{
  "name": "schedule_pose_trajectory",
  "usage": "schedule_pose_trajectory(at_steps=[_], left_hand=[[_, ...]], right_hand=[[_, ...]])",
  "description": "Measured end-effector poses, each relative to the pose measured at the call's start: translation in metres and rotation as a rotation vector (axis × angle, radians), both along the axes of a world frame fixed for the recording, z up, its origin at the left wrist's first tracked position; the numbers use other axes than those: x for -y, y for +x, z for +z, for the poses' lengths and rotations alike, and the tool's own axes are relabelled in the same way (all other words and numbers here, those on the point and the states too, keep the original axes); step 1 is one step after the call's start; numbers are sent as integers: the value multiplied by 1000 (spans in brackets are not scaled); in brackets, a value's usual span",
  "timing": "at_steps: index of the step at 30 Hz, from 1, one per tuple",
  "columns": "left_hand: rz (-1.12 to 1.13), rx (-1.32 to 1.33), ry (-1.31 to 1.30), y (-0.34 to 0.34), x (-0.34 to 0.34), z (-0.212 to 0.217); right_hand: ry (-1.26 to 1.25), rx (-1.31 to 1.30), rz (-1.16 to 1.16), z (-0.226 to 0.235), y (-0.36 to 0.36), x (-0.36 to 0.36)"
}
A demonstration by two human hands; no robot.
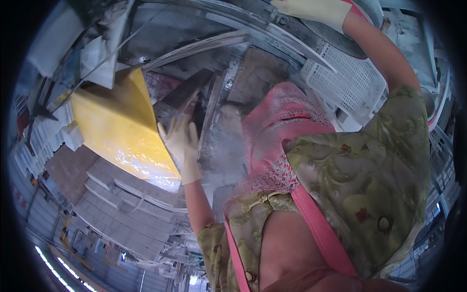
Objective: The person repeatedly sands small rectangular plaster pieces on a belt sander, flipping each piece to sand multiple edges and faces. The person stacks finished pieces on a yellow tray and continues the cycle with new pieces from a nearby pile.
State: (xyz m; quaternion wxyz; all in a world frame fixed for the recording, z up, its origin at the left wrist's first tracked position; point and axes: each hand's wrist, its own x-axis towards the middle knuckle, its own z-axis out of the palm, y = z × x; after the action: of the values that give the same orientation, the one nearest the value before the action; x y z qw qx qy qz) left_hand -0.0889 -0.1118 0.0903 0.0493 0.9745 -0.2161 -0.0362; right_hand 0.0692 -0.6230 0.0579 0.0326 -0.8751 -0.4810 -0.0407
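A dusty grey workbench [221,146] bears a yellow slab [119,126].

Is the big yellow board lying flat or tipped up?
Tipped up. The yellow board leans at a slant, one corner high, and the gloved left hand rests against its edge.

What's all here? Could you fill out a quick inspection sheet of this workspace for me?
Surface: dusty grey bench, coated in pale powder.
Job's things: large glossy yellow slab, tilted; dark board beside it.
Clutter: white perforated crate; stacked grey slabs.
Hands: left hand, gloved, rests against the yellow slab's edge; right hand, gloved, reaches up to a curved metal rim.
Cables: nothing seen.
Surroundings: workshop, more stacked material.
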Motion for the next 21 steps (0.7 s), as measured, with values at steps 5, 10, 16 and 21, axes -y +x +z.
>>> schedule_pose_trajectory(at_steps=[5,10,16,21], left_hand=[[76,22,88,-10,11,-9],[120,-33,192,-10,15,-6],[160,-52,162,-12,0,-3],[42,114,101,-4,-17,-16]], right_hand=[[-135,62,-101,-4,-14,-8],[-428,124,-47,0,-18,-13],[-745,573,-10,6,-19,-23],[-361,71,-18,-2,-9,-36]])
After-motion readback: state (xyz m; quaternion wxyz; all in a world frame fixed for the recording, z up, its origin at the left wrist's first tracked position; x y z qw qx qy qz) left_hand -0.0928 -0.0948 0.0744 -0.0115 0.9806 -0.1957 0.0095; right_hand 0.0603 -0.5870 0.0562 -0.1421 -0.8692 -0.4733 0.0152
